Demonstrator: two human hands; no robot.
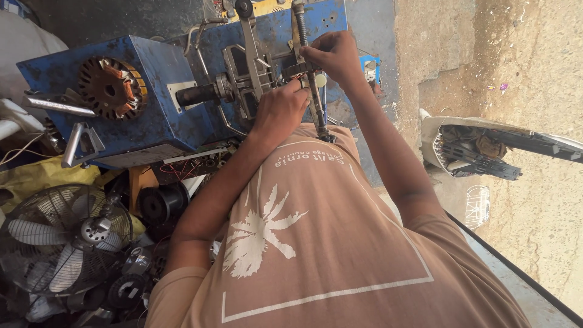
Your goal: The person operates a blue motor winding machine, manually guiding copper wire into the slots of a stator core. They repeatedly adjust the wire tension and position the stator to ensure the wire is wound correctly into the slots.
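Nearest the blue winding machine [152,115]: my left hand [279,109], grip pinched on the metal winding fixture [249,79] at its shaft; beyond, my right hand [333,56] closed around the threaded rod [306,67]. Risk: fingers caught if the shaft turns.

I see both my arms stretched forward, bare from the short sleeves down, and converging ahead of my chest. My left hand [280,109] sits lower and nearer to me, knuckles up, back of the hand toward the camera, its fingers curled inward and pinched together at the tips. My right hand [333,56] is higher and farther out, wrist bent slightly, thumb and fingers closed in a tight pinch pointing to my left. The 2 hands are just beside each other, fingertips nearly meeting. My left forearm runs up diagonally; my right forearm comes in straighter, elbow held out to the side.
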